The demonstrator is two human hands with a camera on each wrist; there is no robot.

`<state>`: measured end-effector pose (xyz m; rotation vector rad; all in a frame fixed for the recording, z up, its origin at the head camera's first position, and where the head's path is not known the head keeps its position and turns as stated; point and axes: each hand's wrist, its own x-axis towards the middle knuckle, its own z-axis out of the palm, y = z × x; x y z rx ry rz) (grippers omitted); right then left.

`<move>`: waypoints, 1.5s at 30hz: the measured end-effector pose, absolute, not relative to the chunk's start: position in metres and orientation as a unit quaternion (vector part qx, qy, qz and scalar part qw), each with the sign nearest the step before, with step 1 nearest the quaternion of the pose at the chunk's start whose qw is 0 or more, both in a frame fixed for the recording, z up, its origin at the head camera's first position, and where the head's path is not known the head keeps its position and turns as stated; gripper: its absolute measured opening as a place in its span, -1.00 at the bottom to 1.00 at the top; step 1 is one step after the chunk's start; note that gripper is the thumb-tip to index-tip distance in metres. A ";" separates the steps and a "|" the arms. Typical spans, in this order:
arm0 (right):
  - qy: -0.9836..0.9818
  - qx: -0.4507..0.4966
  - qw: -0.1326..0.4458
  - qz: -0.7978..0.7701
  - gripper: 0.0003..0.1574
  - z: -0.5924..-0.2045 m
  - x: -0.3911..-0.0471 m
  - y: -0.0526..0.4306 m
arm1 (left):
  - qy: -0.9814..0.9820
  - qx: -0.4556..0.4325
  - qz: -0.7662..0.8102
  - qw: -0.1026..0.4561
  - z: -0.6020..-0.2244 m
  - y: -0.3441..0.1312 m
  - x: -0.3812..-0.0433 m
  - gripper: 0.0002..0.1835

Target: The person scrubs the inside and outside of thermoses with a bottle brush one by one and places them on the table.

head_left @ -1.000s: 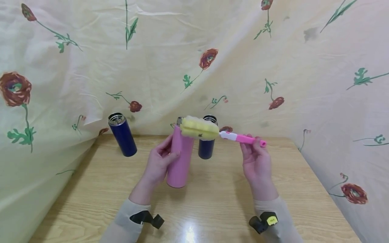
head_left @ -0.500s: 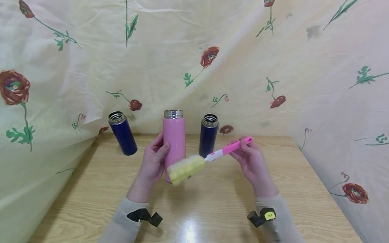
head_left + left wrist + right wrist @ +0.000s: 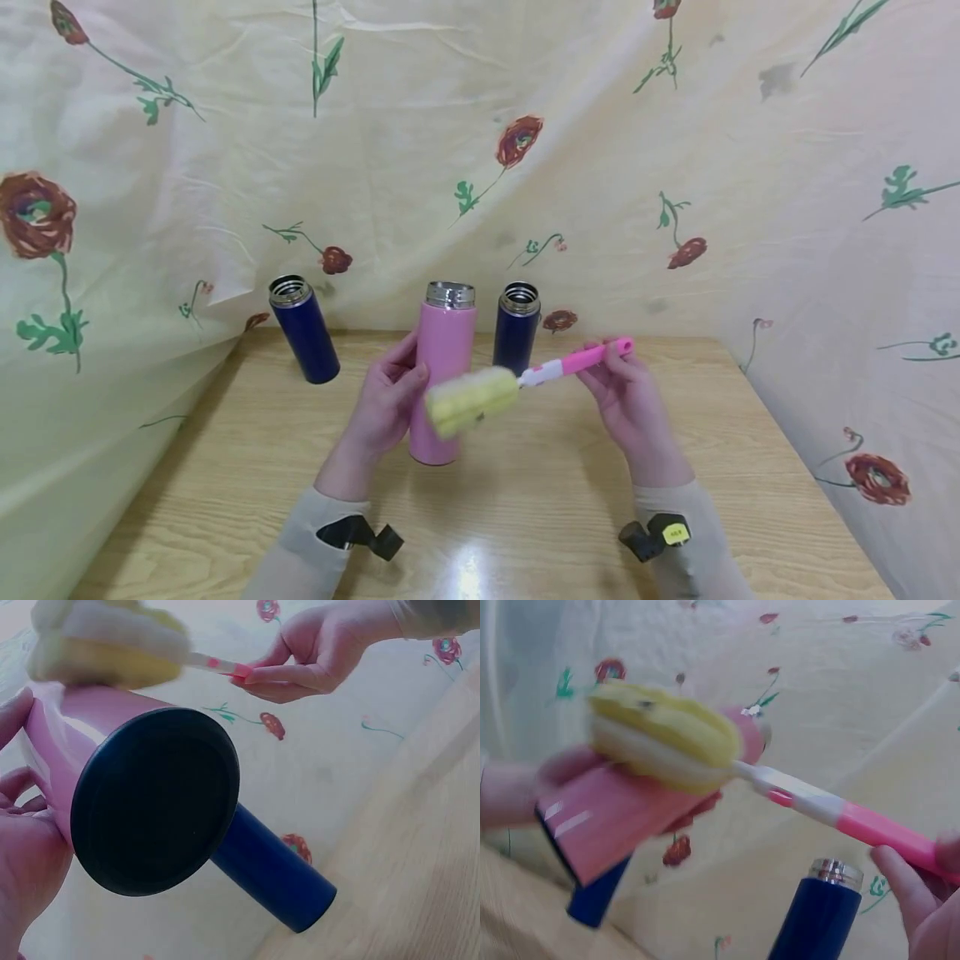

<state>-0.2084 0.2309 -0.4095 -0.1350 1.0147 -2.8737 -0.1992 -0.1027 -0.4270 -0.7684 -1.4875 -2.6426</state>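
Observation:
My left hand (image 3: 382, 404) grips a pink thermos bottle (image 3: 447, 342) around its body, lidless, its steel mouth upward; the left wrist view shows its dark base (image 3: 157, 802) lifted off the table. The right hand (image 3: 626, 400) pinches the pink end of a bottle brush (image 3: 581, 359). Its yellow and white sponge head (image 3: 472, 400) lies across the front of the pink bottle, blurred. In the right wrist view the sponge (image 3: 664, 739) covers part of the pink bottle; whether it touches is hard to tell.
Two dark blue thermos bottles without lids stand at the back of the wooden table (image 3: 247, 467), one on the left (image 3: 306, 337) and one behind the brush (image 3: 516, 333). A flowered cloth (image 3: 420, 167) hangs behind and at both sides.
The brush head has come down from the pink bottle's mouth level to its side, then shifted slightly up and right. The pink bottle went left and upright, then back right, tilting a little.

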 end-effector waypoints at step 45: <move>0.226 0.046 0.030 -0.973 -0.95 -0.404 -0.208 0.229 | -0.511 -0.156 -0.844 0.043 -0.420 -0.091 -0.190 -0.28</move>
